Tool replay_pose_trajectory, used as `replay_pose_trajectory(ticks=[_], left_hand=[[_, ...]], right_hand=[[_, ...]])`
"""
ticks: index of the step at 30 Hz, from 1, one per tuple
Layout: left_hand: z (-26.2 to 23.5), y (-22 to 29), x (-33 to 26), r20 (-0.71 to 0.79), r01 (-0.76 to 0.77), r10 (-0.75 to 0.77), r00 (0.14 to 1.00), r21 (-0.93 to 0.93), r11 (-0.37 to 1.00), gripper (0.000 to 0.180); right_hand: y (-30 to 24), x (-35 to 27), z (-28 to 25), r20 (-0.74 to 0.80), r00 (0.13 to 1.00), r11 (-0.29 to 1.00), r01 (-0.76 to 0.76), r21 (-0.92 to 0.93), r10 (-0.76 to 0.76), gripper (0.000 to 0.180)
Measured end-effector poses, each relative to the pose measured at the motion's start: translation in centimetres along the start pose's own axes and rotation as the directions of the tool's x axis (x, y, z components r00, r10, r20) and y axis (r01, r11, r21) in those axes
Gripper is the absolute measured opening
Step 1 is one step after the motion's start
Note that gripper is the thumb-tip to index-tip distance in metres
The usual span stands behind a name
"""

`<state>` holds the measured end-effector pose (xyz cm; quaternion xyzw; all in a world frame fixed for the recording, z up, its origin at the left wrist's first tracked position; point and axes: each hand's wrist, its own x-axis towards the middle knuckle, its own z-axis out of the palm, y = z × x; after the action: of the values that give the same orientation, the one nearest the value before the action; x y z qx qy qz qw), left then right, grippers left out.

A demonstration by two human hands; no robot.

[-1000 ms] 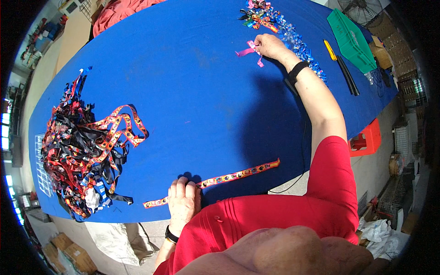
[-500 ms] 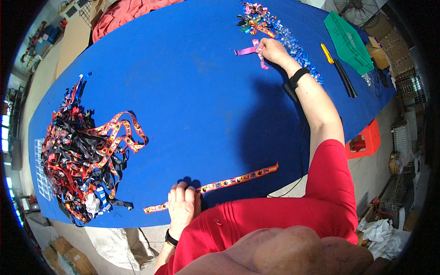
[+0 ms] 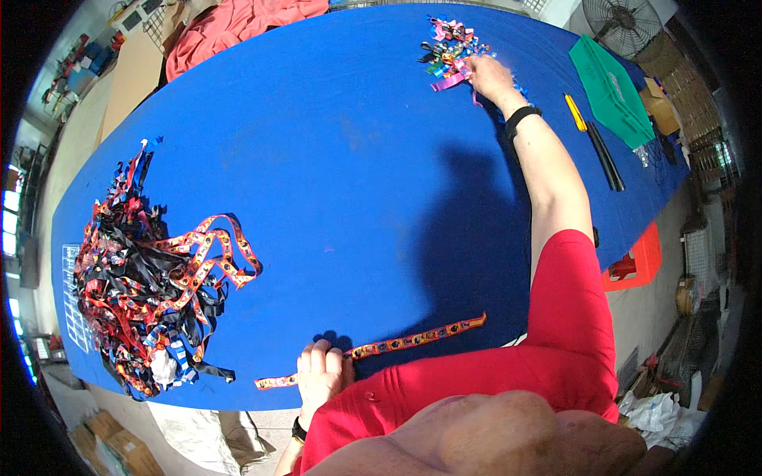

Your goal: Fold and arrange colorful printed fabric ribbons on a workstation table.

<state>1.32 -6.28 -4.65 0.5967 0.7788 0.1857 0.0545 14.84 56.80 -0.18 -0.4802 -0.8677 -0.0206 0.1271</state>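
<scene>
At the near edge of the blue-covered table, my left hand [image 3: 320, 373] is closed over a long red and yellow patterned ribbon [image 3: 413, 341]. Both ends of that ribbon stick out past the fingers and lie on the cloth. My right arm reaches to the far side, where my right hand [image 3: 487, 77] pinches a pink ribbon piece [image 3: 449, 81] with loose tails. It is right beside a pile of small multicoloured ribbon pieces [image 3: 452, 49]. My hand and wrist cover part of that pile, and the exact grip of the fingertips is hidden.
A big tangle of black, red and patterned ribbons [image 3: 135, 278] lies at the left, beside a white wire rack [image 3: 75, 297]. On the right are a yellow cutter knife [image 3: 575, 112], a black rod-like tool [image 3: 606, 159] and a green crate [image 3: 609, 91]. Red cloth [image 3: 238, 32] is bunched at the back.
My right hand has carried the pink ribbon piece slightly away from me, up against the pile of ribbon pieces. My left hand stays on the patterned ribbon. The whole view has shifted slightly.
</scene>
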Motion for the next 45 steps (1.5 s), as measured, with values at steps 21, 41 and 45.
replay_pose_trajectory(ticks=[21,41,45], left_hand=[[0.6,0.3,0.4,-0.038,0.020,-0.021,0.999,-0.022,1.000,0.033],[0.5,0.1,0.5,-0.046,0.012,-0.013,0.999,-0.029,1.000,0.033],[0.3,0.3,0.9,-0.038,0.013,-0.014,0.999,-0.031,0.999,0.033]], right_hand=[[0.6,4.1,2.7,0.062,0.996,0.994,-0.051,-0.097,0.057,0.024],[1.8,0.2,0.8,-0.078,0.996,0.998,0.046,-0.050,-0.049,0.022],[2.4,0.5,2.5,-0.112,0.994,1.000,0.012,-0.011,-0.013,0.022]])
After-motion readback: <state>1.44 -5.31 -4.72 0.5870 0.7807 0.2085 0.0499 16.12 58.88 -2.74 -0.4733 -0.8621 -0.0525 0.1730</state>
